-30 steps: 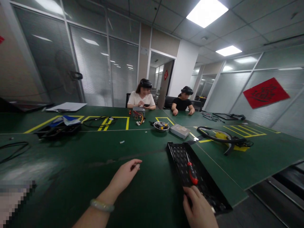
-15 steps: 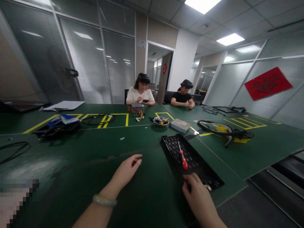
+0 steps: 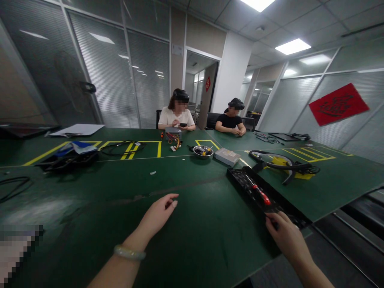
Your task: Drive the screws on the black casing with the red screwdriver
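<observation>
Over the green tabletop, my left hand (image 3: pixel 160 212) hovers with its fingers loosely curved and apart, holding nothing; a bangle circles that wrist. On the right, my right hand (image 3: pixel 285 230) is closed on the near-left rim of a long black tray-like panel (image 3: pixel 240 182), which lies at a slant. Inside this panel rests a screwdriver (image 3: pixel 264 196) with a red handle, its shaft pointing away from me. The near end of the panel is partly hidden behind my right hand.
Beyond the panel are a grey metal box (image 3: pixel 227 157), a metal bowl (image 3: pixel 203 152) of small parts, and a power supply (image 3: pixel 173 134) with coloured wires. A curved black part (image 3: pixel 270 158) lies right, a black tray with blue cloth (image 3: pixel 72 154) left. Two people sit opposite.
My right hand has moved right, and the black panel with the screwdriver in it has shifted right along the table. My left hand has stayed nearly in place.
</observation>
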A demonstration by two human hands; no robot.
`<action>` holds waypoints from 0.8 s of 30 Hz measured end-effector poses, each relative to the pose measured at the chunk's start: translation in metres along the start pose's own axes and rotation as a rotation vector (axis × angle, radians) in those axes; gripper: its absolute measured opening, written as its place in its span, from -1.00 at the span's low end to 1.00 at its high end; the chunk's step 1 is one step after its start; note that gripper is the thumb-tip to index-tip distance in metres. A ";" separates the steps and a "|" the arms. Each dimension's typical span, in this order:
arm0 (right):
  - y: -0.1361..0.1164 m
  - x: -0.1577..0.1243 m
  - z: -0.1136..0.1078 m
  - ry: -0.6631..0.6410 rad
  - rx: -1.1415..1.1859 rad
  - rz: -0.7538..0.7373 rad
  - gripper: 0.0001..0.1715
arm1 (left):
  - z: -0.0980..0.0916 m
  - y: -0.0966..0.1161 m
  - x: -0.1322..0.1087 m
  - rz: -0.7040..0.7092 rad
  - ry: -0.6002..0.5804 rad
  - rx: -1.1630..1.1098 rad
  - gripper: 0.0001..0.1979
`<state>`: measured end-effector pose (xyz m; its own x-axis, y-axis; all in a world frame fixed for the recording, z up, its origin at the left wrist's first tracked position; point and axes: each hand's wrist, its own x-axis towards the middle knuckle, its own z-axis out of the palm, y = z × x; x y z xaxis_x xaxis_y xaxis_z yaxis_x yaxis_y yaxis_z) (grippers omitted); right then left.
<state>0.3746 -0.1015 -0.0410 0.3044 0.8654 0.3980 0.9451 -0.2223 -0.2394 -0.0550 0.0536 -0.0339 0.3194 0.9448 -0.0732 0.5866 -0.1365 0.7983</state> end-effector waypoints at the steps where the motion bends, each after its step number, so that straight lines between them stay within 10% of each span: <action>1: 0.002 -0.003 -0.001 0.006 0.002 -0.015 -0.62 | 0.000 -0.001 0.000 -0.008 -0.006 0.001 -0.47; 15: 0.050 -0.009 0.000 0.200 -0.189 -0.010 -0.61 | 0.002 -0.007 0.008 0.006 -0.011 0.042 -0.49; 24: 0.092 0.015 -0.016 0.021 -0.184 -0.005 -0.57 | 0.005 -0.021 0.014 -0.009 -0.035 0.044 -0.48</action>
<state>0.4684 -0.1165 -0.0428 0.2999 0.8575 0.4181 0.9519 -0.2978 -0.0720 -0.0592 0.0685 -0.0545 0.3392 0.9352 -0.1017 0.6218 -0.1418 0.7702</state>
